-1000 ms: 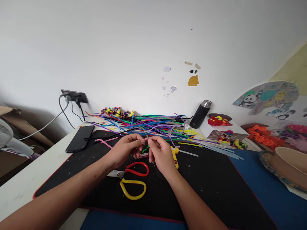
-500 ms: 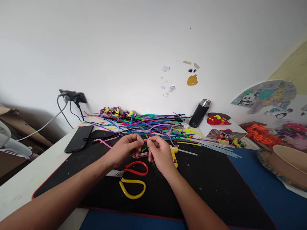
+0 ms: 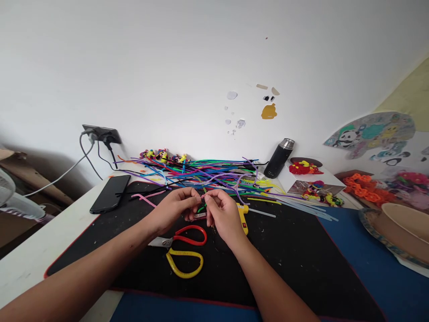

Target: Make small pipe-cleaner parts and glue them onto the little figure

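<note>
Over the black mat [image 3: 281, 268], my left hand [image 3: 177, 208] and my right hand [image 3: 221, 212] meet, both closed in a pinch. Between their fingertips is a small pipe cleaner piece [image 3: 203, 199], dark with pink and green bits; my fingers hide most of it. Scissors [image 3: 186, 252] with one red and one yellow handle lie on the mat below my left hand. A yellow glue gun [image 3: 244, 219] rests just right of my right hand, partly behind it. Under the fingers shows part of a dark red object with white lettering [image 3: 200, 216].
Many coloured pipe cleaners [image 3: 208, 172] spread along the wall. A phone [image 3: 110, 194] lies at left. A black thermos [image 3: 279, 158] stands tilted in view beside a white box [image 3: 298, 181]. Glue sticks [image 3: 308, 209] lie at right, near a round brown container [image 3: 407, 230].
Almost nothing differs. My fingertips have shifted very slightly around the small piece, and both hands stay in the same place.
</note>
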Tool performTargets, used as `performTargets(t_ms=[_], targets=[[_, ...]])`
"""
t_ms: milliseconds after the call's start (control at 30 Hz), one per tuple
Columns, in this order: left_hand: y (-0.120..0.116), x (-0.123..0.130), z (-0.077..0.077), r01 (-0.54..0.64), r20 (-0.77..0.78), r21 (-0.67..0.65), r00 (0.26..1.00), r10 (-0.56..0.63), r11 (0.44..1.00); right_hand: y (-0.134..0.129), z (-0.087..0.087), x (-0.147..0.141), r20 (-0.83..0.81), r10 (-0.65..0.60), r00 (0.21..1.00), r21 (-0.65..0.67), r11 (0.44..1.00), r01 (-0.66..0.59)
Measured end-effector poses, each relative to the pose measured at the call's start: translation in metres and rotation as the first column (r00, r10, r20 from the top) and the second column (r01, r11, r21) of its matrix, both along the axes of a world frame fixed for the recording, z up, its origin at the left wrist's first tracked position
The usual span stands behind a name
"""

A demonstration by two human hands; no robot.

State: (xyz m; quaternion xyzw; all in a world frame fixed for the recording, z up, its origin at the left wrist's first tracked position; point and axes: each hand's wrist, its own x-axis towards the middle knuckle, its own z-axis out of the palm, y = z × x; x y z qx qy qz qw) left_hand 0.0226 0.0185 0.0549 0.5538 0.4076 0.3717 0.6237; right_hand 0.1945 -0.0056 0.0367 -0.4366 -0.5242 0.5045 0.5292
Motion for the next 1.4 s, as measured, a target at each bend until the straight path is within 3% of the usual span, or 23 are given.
performTargets(t_ms=[533, 833, 1400], targets=[[0.0018, -0.0013, -0.0043, 0.020, -0.012, 0.019, 1.000, -0.019, 1.000, 0.0004, -0.0001, -0.0009, 0.023, -0.040, 0.999, -0.015, 0.999, 0.041], [0.0049, -0.0027, -0.0052, -0.005, -0.030, 0.074, 1.000, 0.007, 0.997, 0.0051, -0.0041, 0.0035, 0.004, -0.123, 0.992, 0.000, 0.992, 0.123], [0.0033, -0.0010, -0.0059, -0.010, -0.002, 0.043, 1.000, 0.010, 0.999, 0.0032, -0.0014, 0.0032, 0.015, -0.083, 0.996, 0.029, 0.996, 0.082]])
